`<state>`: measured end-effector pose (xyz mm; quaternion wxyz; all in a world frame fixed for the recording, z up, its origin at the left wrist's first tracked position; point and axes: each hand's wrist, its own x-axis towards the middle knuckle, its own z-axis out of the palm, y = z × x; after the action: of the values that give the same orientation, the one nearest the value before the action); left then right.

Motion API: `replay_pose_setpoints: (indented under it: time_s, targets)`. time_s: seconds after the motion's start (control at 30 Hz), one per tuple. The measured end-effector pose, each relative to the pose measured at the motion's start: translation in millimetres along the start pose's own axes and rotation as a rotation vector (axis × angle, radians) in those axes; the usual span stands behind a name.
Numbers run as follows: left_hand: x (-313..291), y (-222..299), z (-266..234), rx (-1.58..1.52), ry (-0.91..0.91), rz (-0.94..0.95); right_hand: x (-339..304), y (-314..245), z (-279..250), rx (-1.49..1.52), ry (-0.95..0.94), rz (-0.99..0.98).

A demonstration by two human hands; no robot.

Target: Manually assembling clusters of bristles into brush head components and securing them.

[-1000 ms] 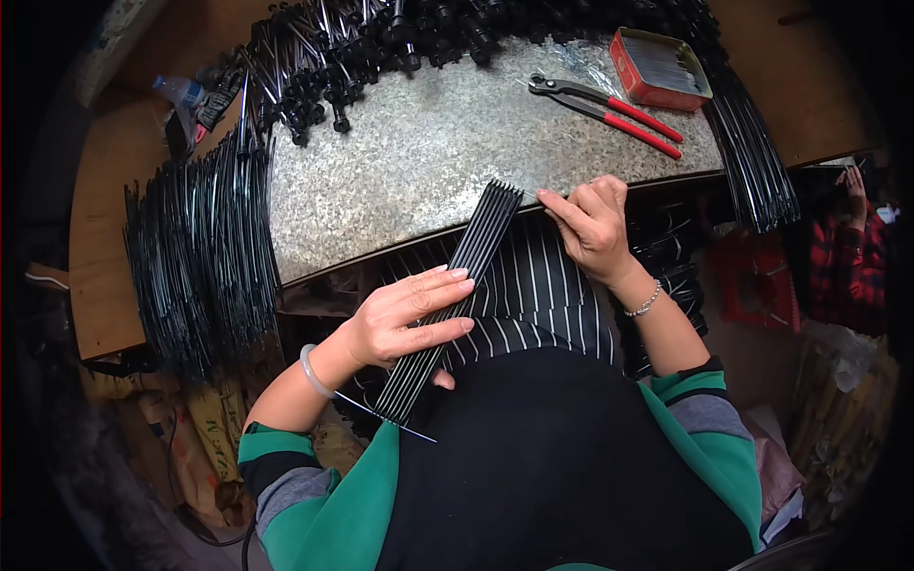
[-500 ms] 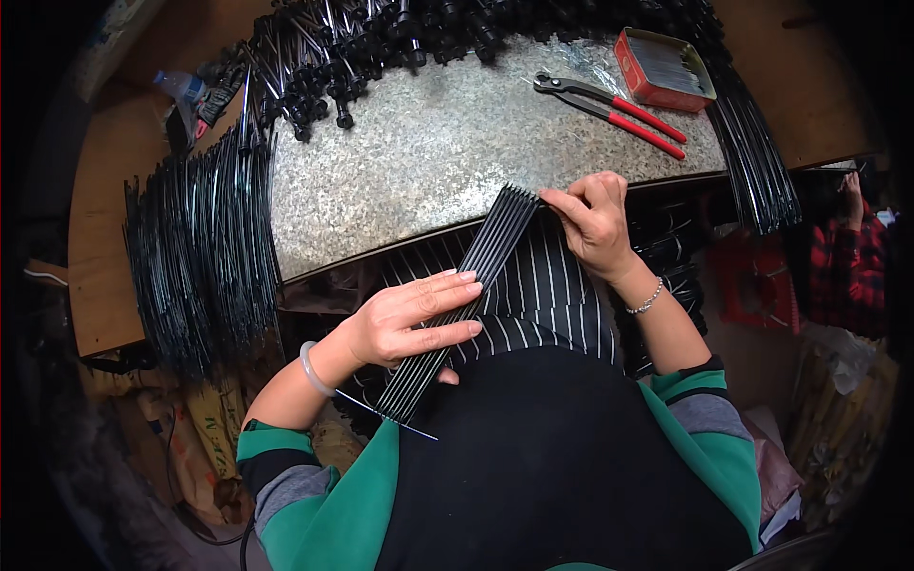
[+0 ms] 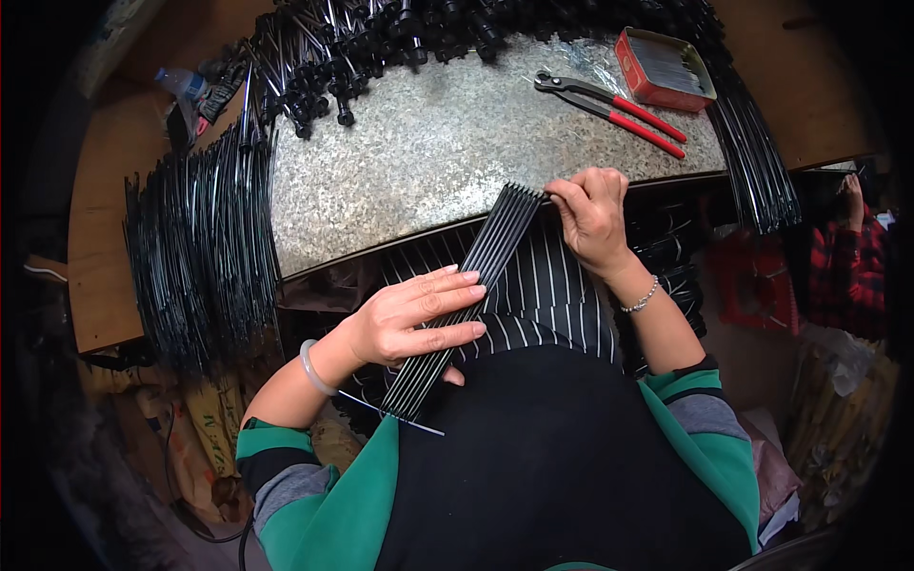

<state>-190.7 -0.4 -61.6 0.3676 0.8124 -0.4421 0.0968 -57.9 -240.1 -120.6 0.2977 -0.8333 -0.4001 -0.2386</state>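
Note:
A flat row of thin black metal rods (image 3: 503, 233), apparently umbrella ribs, slants over my lap. My left hand (image 3: 409, 319) grips it around the middle, fingers across the top and thumb showing underneath. Through the lower end of the row runs a thin pale wire (image 3: 426, 428), sticking out on both sides. At the upper end, by the table's front edge, my right hand (image 3: 595, 219) is closed in a pinch beside the rod tips. Whatever lies between those fingertips is too small to make out.
On the speckled table (image 3: 400, 152) lie red-handled pincers (image 3: 619, 114) and a red tin (image 3: 666, 71) of thin wire pieces. Black rod bundles (image 3: 200, 257) hang over the left edge, others (image 3: 752, 143) at right. Black-fitted frames (image 3: 333, 67) pile up behind. Another person's sleeve (image 3: 838, 271) shows far right.
The row of rods and my left hand have shifted slightly to the right. My right fingertips have also moved a little rightward, still pinched at the upper end.

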Motion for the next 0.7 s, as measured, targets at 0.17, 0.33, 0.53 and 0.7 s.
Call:
replay_pose_setpoints:
  time_s: [0.17,0.33,0.53,0.7]
  targets:
    - [2,-2,3,-0.026,0.008,-0.004,-4,5,1,-0.033,-0.035,-0.006]
    - [4,-2,-1,-0.014,0.011,0.013,2,-9,7,-0.030,-0.072,0.041]
    - [32,2,-14,-0.123,0.284,0.130,24,-9,-52,0.731,-0.104,0.327]
    - [92,29,-33,-0.612,0.494,-0.193,67,-52,-76,1.161,-0.650,0.077]
